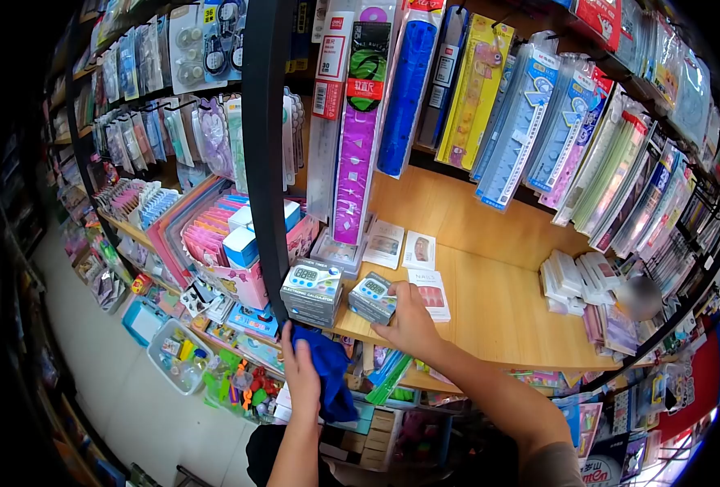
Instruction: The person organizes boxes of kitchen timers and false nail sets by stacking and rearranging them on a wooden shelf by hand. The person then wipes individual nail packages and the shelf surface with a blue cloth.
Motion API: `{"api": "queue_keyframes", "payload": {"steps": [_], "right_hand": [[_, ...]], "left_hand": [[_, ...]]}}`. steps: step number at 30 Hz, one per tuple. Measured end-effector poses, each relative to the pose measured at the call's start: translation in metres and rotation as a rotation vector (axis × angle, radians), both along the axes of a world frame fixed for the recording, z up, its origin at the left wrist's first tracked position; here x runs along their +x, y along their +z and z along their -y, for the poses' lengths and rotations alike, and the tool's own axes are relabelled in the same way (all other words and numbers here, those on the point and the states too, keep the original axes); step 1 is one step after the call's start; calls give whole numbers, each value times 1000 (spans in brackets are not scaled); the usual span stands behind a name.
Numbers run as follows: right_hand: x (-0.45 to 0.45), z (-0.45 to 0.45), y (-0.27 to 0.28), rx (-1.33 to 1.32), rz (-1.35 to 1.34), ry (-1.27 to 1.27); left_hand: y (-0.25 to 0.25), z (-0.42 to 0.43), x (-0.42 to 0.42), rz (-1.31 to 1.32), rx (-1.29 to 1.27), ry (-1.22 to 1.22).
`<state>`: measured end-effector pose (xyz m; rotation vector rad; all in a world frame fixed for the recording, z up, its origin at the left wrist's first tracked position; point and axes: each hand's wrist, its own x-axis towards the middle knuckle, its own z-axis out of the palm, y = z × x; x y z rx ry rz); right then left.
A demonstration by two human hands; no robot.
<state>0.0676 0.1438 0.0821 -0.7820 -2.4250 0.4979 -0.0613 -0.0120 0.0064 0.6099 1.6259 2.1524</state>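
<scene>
My right hand [412, 321] grips a small stack of grey boxes [371, 299] with a digital display pictured on top, at the front of the wooden shelf. Left of it stands a taller stack of matching boxes [313, 294], whose print reads "electronic calculator". In my left hand [301, 377] is a blue cloth [327, 375], hanging beside the black post just below the shelf edge. The fingers of that hand are fairly straight, with the cloth between thumb and palm. White nail packets [429, 295] lie right beside my right hand.
A black upright post [266, 146] rises left of the boxes. Packaged rulers [364, 138] hang low over the wooden shelf [490, 312]. White packs [575, 280] sit at its right end. Below left are a pink box of packets [250, 284] and a clear bin [183, 357] of small items.
</scene>
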Motion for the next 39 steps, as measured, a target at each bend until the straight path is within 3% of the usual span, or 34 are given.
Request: {"api": "queue_keyframes", "payload": {"steps": [2,5,9,12,15,18,25,26,29,39], "right_hand": [[-2,-3,-3,2,-3,-2],[-4,-5,-2,-33,44,-17],[-10,9,14,176,56,-63],[-24,9,35,231,-77,116],[-51,17,48,199,-92,253],[-69,21,54,-2,4,291],[-64,17,57,-120,-140,153],[-56,12,56,-16,-155,122],[-27,9,59,-25,-145,-3],[-8,7,5,-23,-197,-53]], "left_hand": [[14,2,0,-404,-222,135],[22,-9,1,-495,-337,200],[27,-23,5,-516,-330,280],[29,-28,6,-542,-334,321],[29,-33,8,-515,-321,342],[29,-34,7,-487,-313,350],[22,-29,0,-500,-321,316],[22,-28,0,-510,-334,314],[23,-28,1,-505,-348,314],[16,-41,7,-442,-285,430]]}}
